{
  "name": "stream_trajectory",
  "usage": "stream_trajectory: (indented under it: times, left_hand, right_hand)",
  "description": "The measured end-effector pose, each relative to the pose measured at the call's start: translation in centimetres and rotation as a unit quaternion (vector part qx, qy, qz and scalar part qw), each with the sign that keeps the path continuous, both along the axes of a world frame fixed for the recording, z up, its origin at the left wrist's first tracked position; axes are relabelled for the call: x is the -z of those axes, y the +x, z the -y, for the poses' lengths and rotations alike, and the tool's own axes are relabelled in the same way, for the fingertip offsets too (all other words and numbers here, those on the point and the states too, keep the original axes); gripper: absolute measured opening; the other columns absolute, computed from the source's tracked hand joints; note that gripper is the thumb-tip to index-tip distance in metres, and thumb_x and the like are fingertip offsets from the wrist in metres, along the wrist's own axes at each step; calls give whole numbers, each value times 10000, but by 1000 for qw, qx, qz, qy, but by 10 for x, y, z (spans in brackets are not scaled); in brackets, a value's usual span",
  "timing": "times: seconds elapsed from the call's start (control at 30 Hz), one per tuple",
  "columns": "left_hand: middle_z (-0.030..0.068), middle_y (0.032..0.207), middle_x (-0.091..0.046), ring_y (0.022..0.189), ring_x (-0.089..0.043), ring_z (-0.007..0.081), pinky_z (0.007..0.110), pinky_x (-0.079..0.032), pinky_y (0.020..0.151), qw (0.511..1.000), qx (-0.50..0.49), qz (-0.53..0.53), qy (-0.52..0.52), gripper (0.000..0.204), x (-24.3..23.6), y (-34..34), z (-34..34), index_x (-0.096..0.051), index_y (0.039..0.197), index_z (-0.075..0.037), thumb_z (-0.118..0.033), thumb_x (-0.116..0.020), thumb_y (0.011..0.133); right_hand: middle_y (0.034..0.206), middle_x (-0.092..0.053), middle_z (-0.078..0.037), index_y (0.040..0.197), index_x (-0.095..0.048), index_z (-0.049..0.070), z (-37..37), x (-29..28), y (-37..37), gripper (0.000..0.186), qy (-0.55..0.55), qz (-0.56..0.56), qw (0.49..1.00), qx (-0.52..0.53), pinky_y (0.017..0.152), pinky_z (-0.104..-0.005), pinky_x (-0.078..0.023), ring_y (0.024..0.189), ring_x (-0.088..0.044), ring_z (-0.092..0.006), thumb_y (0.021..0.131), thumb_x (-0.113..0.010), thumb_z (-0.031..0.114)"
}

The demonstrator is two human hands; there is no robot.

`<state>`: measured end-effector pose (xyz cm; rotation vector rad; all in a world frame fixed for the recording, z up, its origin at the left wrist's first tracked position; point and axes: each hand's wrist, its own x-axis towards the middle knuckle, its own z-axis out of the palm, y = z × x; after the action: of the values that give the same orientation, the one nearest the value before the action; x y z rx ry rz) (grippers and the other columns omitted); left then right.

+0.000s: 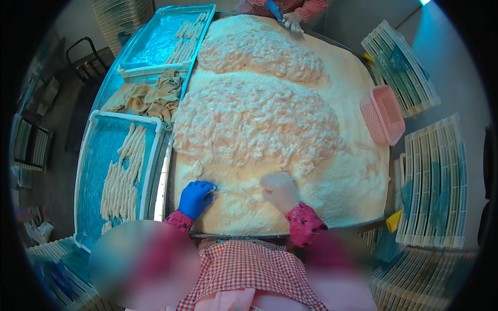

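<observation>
My left hand (196, 198), in a blue glove, is closed low over the crumb bed at the table's near left. To its right, my right hand (280, 192), in a whitish glove, is closed too. A thin, crumb-coated strip of raw meat (238, 192) appears to stretch between their fingertips, hard to tell from the crumbs beneath. Just beyond my hands lies a large heap of wet, pale pink raw meat strips (254, 122). A second meat heap (259, 54) is farther back. Pale crumbs (342, 197) cover the tabletop around both heaps.
At left, a white-rimmed tray (155, 122) lined with blue film holds rows of coated strips. Beyond it are a crumpled tan cloth (142, 98) and another tray (140, 49). A pink basket (384, 115) sits at the right edge. Stacked crates (433, 181) stand beside. Opposite, a co-worker's gloved hands (290, 19) work.
</observation>
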<state>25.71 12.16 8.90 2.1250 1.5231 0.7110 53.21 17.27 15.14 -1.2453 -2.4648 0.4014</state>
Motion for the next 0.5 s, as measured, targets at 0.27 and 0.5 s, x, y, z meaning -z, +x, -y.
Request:
stream_trajectory:
  times: [0.27,0.5]
  left_hand:
    - [87,1069,-553,980,-519,299,392,-422,843,996,85,2,23,459,-35,18,-11,-534,1134,-143,-146,-661,694]
    - [94,1043,-556,925,-549,283,396,-452,759,983,74,-50,-158,429,-15,26,-14,-555,1130,-155,-222,-657,719]
  right_hand:
    - [901,-578,-62,898,-600,104,13,-34,20,284,-32,-54,997,46,810,-383,-415,885,-548,-269,632,-695,141]
    - [1057,-576,-66,989,-599,114,23,-37,14,327,21,-101,991,88,859,-391,-396,995,-529,-267,689,-691,203]
